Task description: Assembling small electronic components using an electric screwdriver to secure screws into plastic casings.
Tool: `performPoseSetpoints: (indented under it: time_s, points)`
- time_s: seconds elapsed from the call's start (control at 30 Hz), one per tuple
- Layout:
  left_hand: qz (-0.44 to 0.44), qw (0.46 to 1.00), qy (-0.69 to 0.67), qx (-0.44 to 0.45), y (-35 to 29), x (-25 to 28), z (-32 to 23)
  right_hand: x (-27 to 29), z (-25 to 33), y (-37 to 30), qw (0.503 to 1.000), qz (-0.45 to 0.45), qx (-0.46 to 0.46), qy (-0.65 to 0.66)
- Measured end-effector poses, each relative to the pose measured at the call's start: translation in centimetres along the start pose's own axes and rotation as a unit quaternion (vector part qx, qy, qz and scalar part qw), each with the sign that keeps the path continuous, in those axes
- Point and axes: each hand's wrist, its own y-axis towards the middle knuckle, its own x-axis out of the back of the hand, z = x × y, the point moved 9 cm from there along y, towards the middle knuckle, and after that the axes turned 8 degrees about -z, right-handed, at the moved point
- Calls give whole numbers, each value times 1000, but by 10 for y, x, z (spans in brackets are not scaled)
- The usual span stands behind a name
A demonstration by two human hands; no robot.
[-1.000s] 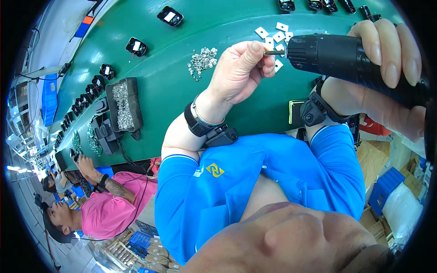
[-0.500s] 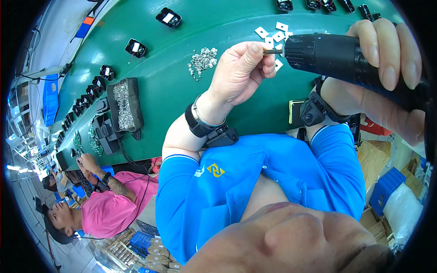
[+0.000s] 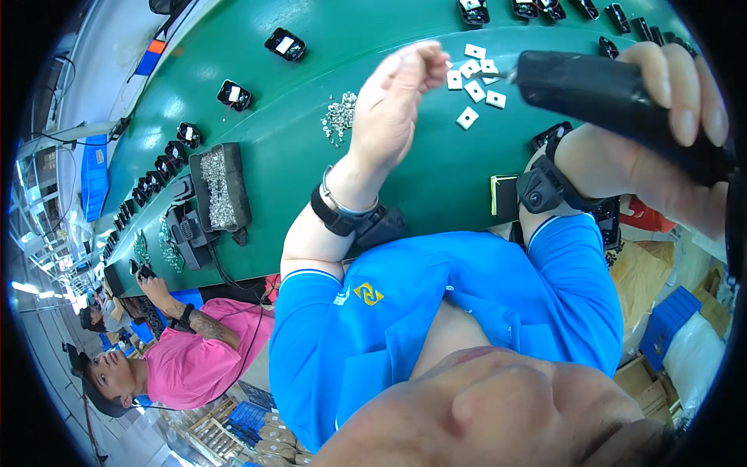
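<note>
My right hand (image 3: 685,101) is wrapped round a black power screwdriver (image 3: 599,86), held above the green table. Its thin bit (image 3: 496,75) points left and looks blurred. Just left of the bit, my left hand (image 3: 401,97) is raised with its fingers curled together. Whether a small piece sits between the fingertips cannot be made out. Several white rectangular plates (image 3: 467,117) with a dark hole lie below and around the bit. Partly behind my left hand is a loose pile of small silvery screws (image 3: 339,117).
A dark tray (image 3: 222,187) full of small metal parts stands on the green table (image 3: 296,210) at left. Black open housings (image 3: 285,44) line the far and left sides. A small dark box (image 3: 504,196) lies near the front edge. At left a person in pink (image 3: 206,354) works.
My left hand has come off the screwdriver's bit and moved slightly left and up. The screwdriver has shifted a little right, its tip now free, and more white plates show.
</note>
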Motion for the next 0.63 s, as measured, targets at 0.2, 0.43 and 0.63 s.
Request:
performPoseSetpoints:
  time_s: [0.2,0.43,0.63]
  points:
    - [-28,845,503,-178,79,-16,13,37,23,10,994,-94,51,24]
    - [22,706,693,-144,150,-21,70,51,38,7,986,-132,82,57]
    - [101,734,658,-138,156,-31,77,52,55,1,978,-164,106,71]
